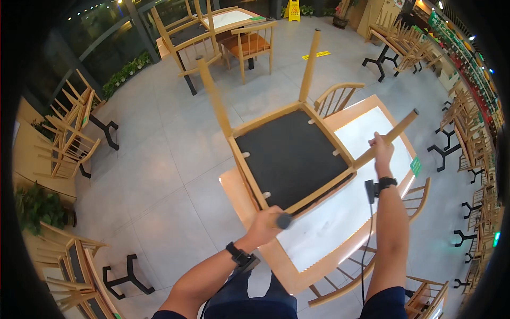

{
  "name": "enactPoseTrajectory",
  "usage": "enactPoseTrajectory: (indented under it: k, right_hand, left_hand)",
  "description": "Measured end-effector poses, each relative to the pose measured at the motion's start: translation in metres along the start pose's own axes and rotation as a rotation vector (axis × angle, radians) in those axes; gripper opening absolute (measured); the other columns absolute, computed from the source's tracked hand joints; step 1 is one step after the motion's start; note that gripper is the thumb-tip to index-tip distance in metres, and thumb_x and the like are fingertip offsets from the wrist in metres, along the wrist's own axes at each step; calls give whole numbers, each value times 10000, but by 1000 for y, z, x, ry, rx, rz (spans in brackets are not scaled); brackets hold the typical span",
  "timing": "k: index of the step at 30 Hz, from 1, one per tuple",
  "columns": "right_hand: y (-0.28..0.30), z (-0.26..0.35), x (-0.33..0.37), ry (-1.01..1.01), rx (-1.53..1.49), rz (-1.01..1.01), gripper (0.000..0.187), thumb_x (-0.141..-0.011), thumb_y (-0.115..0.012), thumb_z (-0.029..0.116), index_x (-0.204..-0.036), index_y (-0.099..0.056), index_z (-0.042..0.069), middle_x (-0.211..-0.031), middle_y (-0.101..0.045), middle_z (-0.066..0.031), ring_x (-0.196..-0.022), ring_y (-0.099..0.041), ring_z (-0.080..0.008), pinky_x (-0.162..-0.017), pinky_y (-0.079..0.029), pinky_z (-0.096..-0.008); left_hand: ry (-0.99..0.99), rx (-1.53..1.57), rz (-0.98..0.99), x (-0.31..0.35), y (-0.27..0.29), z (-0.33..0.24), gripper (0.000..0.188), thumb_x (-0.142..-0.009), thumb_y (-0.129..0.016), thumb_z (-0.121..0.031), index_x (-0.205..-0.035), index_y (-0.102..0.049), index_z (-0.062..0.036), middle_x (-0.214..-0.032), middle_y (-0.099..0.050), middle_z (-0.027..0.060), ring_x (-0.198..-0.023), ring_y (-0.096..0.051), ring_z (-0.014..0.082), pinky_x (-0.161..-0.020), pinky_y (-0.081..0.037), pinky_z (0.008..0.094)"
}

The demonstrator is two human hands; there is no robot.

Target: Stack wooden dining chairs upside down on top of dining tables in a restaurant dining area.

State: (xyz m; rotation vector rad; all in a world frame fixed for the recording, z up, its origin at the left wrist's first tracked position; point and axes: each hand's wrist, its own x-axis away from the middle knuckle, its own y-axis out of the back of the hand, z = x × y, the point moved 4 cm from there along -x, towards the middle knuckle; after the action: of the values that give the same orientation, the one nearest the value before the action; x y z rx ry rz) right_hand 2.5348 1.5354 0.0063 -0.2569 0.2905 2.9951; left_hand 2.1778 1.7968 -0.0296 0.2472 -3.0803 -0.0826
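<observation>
An upside-down wooden chair (291,159) shows its black seat underside, with its legs pointing up. It is over the left part of a wooden table (340,212) with a white top panel. Whether the chair rests on the table or hangs just above it, I cannot tell. My left hand (261,227) is wrapped round the near-left leg, whose dark tip points at me. With my right hand (381,150) I grip the near-right leg. The two far legs stand free, the left one slightly blurred.
Other chairs (340,100) stand round this table. Behind it, a second table (231,20) carries an upturned chair, with an orange-seated chair (249,45) beside it. Tables with stacked chairs line the left and right sides. A yellow floor sign (292,10) stands at the back.
</observation>
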Motion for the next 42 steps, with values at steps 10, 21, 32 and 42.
enactPoseTrajectory:
  k: [10,21,32,42]
  right_hand:
    - [-11,25,16,82,-20,37,249,-845,-661,141,-655,-572,7,-530,-548,-49,-459,-517,-129,-469,-410,-286]
    - [-6,-18,-31,60,-118,36,226,-812,-632,102,-630,-550,-4,-524,-540,-62,-459,-535,-146,-458,-425,-295]
    - [6,-15,6,22,-149,-41,179,-815,-622,81,-686,-533,-5,-540,-534,-68,-460,-523,-144,-456,-427,-278]
    - [4,-17,-5,8,-137,-30,169,-803,-605,76,-672,-532,-2,-539,-530,-71,-461,-519,-145,-453,-420,-276]
  left_hand:
    - [6,153,-815,18,-5,-12,218,-862,-678,-96,-697,-541,-55,-649,-578,2,-577,-532,68,-522,-439,244]
    - [-20,-86,-681,13,-68,-14,211,-861,-666,-84,-700,-533,-56,-626,-531,-16,-594,-497,58,-537,-406,233]
    - [14,-12,-675,23,-42,-10,224,-870,-651,-73,-694,-513,-61,-620,-513,-27,-574,-477,47,-512,-389,225]
    - [-18,-17,-740,19,-54,-3,240,-873,-641,-61,-689,-486,-66,-622,-504,-32,-561,-483,47,-497,-387,218]
